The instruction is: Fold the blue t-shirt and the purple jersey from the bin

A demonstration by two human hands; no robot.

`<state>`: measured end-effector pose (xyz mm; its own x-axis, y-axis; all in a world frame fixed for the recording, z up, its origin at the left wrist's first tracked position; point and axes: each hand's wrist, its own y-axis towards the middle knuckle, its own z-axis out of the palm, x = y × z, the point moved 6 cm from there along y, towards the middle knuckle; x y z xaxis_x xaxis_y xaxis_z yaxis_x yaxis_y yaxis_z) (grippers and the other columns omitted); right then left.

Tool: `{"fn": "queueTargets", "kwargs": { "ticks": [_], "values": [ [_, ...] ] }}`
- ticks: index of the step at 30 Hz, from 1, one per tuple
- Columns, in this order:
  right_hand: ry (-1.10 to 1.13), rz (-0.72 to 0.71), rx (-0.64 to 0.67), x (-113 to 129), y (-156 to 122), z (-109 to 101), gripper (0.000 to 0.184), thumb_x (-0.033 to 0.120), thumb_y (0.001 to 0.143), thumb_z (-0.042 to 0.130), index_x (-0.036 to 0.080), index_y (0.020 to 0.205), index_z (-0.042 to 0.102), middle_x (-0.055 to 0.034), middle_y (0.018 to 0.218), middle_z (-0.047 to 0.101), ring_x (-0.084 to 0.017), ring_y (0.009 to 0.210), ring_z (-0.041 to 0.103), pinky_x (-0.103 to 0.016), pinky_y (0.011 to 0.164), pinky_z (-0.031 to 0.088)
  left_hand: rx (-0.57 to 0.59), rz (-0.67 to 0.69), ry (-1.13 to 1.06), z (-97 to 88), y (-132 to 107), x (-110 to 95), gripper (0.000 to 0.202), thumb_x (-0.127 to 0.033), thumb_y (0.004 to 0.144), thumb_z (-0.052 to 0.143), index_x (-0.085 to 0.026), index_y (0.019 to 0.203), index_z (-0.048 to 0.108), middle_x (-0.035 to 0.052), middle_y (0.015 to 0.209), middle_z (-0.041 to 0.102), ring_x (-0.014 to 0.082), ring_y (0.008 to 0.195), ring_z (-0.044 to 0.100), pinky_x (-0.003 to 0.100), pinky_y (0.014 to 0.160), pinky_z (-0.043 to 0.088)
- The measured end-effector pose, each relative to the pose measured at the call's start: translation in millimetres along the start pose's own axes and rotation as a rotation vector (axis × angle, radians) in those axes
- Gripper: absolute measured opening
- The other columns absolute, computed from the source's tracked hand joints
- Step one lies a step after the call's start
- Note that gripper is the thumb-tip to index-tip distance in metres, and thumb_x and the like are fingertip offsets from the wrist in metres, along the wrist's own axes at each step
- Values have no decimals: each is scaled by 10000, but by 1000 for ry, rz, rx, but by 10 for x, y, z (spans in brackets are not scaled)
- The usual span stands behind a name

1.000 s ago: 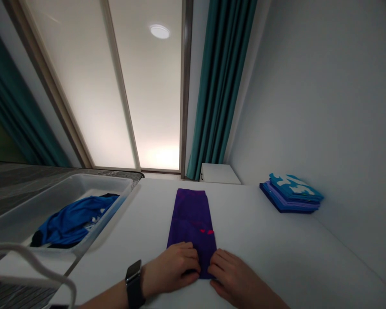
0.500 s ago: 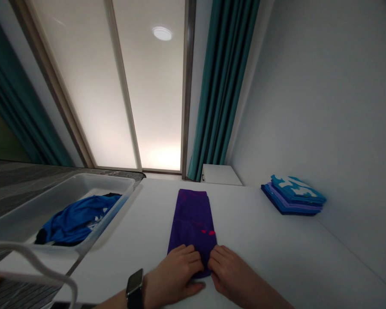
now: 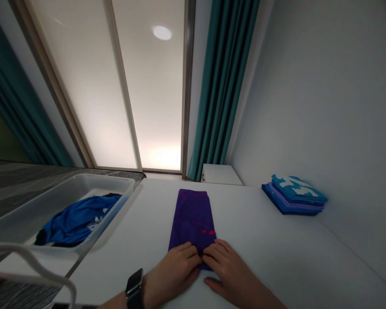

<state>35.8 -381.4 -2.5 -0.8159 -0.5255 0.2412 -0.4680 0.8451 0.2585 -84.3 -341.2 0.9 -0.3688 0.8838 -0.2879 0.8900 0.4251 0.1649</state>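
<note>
White worktop (image 3: pixel 276 257) — a purple cloth (image 3: pixel 192 219) lies folded into a long strip at its middle, left hand (image 3: pixel 172 268) and right hand (image 3: pixel 231 272) flat on the near end. Grips look together; any clamping is hidden. Folding seems in hand — that end now calls for lifting over.

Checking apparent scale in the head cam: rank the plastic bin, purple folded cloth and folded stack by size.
1. Plastic bin
2. Purple folded cloth and folded stack: too close to rank, since the cloth is nearer the camera.
</note>
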Motion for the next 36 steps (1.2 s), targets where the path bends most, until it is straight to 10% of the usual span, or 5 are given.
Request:
{"fn": "queueTargets", "kwargs": {
  "ticks": [15, 20, 26, 36],
  "values": [
    [-136, -26, -108, 209, 107, 9, 203, 227, 796, 728, 235, 969, 621, 13, 949, 705, -196, 902, 618, -410, 1018, 342, 14, -63, 52, -216, -288, 104, 85, -168, 903, 600, -210, 968, 634, 15, 955, 673, 188, 876, 608, 286, 775, 478],
    [-211, 54, 56, 292, 294, 111, 84, 141, 820, 658, 204, 844, 607, -18, 827, 704, -205, 792, 634, -349, 840, 407, -10, -50, -231, -409, -268, 229, 189, -274, 970, 481, -237, 1032, 655, 16, 996, 684, 177, 930, 613, 287, 857, 474],
    [-75, 143, 280, 271, 358, -158, 93, 174, 865, 561, 220, 943, 580, -35, 914, 697, -214, 836, 638, -290, 721, 370, -154, -215, -480, -545, -421, 935, 385, -226, 996, 308, -240, 1297, 547, 51, 1243, 618, 177, 1154, 548, 335, 1040, 399],
    [268, 160, 422, 89, 766, -638, 85, 276, 883, 546, 228, 894, 614, 6, 813, 680, -149, 715, 609, -229, 598, 344, -110, -152, -355, -381, -467, 889, 541, -82, 783, 526, -251, 1296, 528, 53, 1193, 609, 210, 1102, 535, 367, 1010, 400]
  ]
}}
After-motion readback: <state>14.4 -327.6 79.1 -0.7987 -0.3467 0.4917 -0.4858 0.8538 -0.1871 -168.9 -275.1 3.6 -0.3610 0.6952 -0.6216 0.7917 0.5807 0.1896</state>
